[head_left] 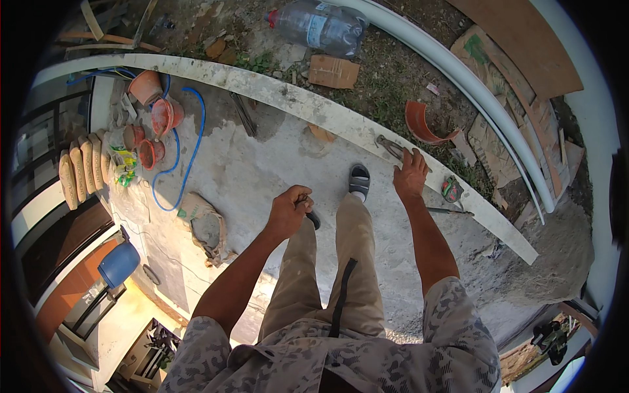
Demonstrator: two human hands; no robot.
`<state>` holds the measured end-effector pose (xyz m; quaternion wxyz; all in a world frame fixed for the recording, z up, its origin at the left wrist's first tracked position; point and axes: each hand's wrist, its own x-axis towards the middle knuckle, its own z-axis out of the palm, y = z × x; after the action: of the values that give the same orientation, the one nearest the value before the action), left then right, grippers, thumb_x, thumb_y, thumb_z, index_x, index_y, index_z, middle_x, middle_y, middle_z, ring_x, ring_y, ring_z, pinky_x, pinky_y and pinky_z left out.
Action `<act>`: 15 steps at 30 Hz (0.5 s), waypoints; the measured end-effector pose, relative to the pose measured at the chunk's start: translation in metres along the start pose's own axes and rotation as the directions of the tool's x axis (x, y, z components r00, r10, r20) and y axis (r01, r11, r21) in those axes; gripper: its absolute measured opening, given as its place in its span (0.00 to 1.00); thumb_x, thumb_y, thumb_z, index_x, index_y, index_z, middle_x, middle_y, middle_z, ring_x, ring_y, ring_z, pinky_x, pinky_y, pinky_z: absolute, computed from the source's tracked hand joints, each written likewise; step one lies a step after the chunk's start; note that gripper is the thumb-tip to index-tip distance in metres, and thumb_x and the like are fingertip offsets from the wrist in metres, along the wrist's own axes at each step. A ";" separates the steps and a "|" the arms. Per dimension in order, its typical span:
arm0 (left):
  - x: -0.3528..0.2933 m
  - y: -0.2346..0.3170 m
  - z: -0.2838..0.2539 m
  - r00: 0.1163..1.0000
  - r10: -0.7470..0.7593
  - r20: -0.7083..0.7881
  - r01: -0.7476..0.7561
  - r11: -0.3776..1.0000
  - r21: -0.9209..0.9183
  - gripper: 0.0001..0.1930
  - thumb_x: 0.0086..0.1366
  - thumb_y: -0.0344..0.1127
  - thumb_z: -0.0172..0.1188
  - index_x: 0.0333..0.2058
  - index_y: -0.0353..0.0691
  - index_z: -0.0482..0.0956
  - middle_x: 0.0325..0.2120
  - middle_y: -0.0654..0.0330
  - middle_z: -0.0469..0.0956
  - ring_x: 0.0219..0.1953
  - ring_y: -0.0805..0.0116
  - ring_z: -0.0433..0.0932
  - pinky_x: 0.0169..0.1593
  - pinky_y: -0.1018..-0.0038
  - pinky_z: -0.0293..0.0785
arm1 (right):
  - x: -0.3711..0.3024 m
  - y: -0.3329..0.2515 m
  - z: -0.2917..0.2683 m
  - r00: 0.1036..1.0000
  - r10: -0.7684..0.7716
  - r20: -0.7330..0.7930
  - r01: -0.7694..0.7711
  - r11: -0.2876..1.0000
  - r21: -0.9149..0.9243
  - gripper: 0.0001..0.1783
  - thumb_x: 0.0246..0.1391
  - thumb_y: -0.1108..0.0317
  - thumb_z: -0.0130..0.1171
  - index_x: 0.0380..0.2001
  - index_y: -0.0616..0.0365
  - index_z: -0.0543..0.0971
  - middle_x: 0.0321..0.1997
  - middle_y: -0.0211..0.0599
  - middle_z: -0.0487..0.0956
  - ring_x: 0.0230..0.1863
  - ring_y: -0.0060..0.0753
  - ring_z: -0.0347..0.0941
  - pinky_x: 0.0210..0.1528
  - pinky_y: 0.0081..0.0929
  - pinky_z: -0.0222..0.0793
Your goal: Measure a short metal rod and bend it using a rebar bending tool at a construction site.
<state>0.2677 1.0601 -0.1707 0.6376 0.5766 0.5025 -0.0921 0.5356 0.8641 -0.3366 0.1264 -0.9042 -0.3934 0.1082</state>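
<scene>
My left hand (286,213) is closed in front of my left leg, its fingertips pinched around something small and dark that I cannot make out. My right hand (411,175) reaches over the top of a low concrete curb (288,97), fingers apart. Just ahead of those fingertips lies a pair of metal pincers (389,145); whether they touch its handles I cannot tell. Farther right on the curb sits a red and dark tape measure (452,189). A thin dark bar (449,211) lies by the curb, right of my right forearm.
Left, orange buckets (166,116) and a blue hose (196,150) lie on the concrete floor, near an open cement sack (206,226) and stacked full sacks (82,167). Beyond the curb are a large plastic bottle (321,27), cardboard (333,71), and long white pipes (472,78). A sand pile (557,255) stands right.
</scene>
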 end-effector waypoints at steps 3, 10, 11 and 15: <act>-0.005 0.005 -0.008 1.000 0.005 -0.005 -0.005 1.000 0.003 0.15 0.69 0.19 0.50 0.53 0.30 0.75 0.40 0.55 0.82 0.40 0.72 0.82 0.45 0.74 0.79 | -0.045 -0.034 -0.030 0.979 0.023 0.202 -0.077 0.962 0.262 0.29 0.49 0.67 0.70 0.55 0.56 0.73 0.59 0.47 0.72 0.61 0.55 0.69 0.60 0.52 0.66; -0.044 -0.010 -0.039 1.000 0.030 0.008 -0.030 0.999 0.012 0.16 0.70 0.21 0.52 0.54 0.31 0.75 0.40 0.54 0.84 0.39 0.71 0.83 0.43 0.74 0.79 | -0.198 -0.082 -0.075 0.627 -0.463 0.627 -0.008 0.800 0.600 0.25 0.47 0.55 0.73 0.46 0.57 0.83 0.48 0.53 0.82 0.53 0.53 0.76 0.54 0.47 0.74; -0.050 -0.012 -0.045 1.000 0.017 0.007 -0.018 0.997 0.075 0.16 0.69 0.21 0.53 0.54 0.31 0.75 0.41 0.54 0.85 0.39 0.72 0.83 0.43 0.75 0.79 | -0.210 -0.092 -0.071 0.641 -0.375 0.670 -0.037 0.857 0.515 0.21 0.48 0.56 0.72 0.42 0.57 0.83 0.48 0.52 0.82 0.52 0.54 0.76 0.53 0.47 0.74; -0.067 -0.025 -0.076 0.999 0.033 0.018 -0.034 0.996 0.081 0.16 0.69 0.20 0.54 0.54 0.30 0.75 0.41 0.53 0.85 0.39 0.72 0.83 0.43 0.75 0.80 | -0.208 -0.127 -0.076 0.708 -0.177 0.684 -0.181 0.891 0.417 0.13 0.54 0.60 0.67 0.36 0.58 0.79 0.45 0.53 0.83 0.49 0.58 0.78 0.51 0.49 0.74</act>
<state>0.1777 1.0838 -0.1236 0.6192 0.6097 0.4833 -0.1065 0.3325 0.7829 -0.2050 0.1741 -0.7379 -0.3737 0.5344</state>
